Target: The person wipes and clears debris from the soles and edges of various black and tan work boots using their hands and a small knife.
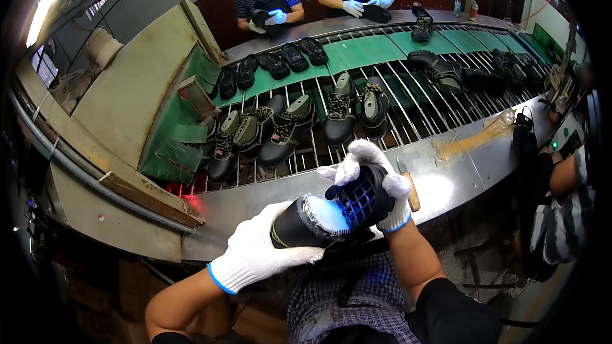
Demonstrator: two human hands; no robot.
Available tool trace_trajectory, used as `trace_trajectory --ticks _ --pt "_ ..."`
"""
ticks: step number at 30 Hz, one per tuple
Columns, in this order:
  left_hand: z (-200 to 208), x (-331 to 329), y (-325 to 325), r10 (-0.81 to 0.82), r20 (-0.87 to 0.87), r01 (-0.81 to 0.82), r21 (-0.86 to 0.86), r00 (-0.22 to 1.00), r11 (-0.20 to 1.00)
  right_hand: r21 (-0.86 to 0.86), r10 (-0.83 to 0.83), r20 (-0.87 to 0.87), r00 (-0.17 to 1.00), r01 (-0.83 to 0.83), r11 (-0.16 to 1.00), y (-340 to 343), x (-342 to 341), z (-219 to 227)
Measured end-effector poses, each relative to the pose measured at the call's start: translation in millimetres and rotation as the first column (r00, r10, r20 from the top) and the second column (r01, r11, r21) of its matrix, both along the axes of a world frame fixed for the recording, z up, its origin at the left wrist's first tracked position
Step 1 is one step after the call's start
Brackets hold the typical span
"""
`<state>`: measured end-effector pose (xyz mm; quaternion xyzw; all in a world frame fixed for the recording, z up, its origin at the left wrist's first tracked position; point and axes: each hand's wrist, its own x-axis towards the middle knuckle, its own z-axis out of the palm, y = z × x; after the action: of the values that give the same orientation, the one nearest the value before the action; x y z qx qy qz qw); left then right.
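Note:
My left hand [258, 248], in a white knit glove, is wrapped round a black shoe [294, 230] turned bottom up. Its pale, rough underside faces upward. A black shoe sole [364, 199] is gripped by my right hand [396, 186], also white-gloved, with its fingers curled over the far and right edges. Raised grid ribs line the sole's inner face, which looks bluish under the light. One end of the sole meets or overlaps the shoe's underside; whether they are joined I cannot tell. A tool with a wooden handle [411, 194] lies just right of my right hand.
Several laced black shoes [287, 130] stand on a conveyor of metal rods [408, 111]. Beyond them, black soles [274, 65] lie on a green belt [363, 51]. A metal ledge [459, 169] runs before me. Two gloved co-workers handle dark pieces across the line; another person's arm shows at right.

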<state>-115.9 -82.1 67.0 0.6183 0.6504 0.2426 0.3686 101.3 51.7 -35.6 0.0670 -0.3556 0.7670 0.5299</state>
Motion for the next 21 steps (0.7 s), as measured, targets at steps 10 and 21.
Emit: trace_trajectory --ticks 10,21 --pt "18.6 12.4 -4.9 -0.223 -0.322 0.226 -0.031 0.920 0.974 0.153 0.059 0.225 0.973 -0.095 0.984 -19.4 -5.3 29.2" --pt "40.4 33.5 40.3 -0.303 -0.421 0.260 -0.158 0.855 0.953 0.106 -0.066 0.353 0.933 0.031 0.994 -5.7 8.7 42.1"
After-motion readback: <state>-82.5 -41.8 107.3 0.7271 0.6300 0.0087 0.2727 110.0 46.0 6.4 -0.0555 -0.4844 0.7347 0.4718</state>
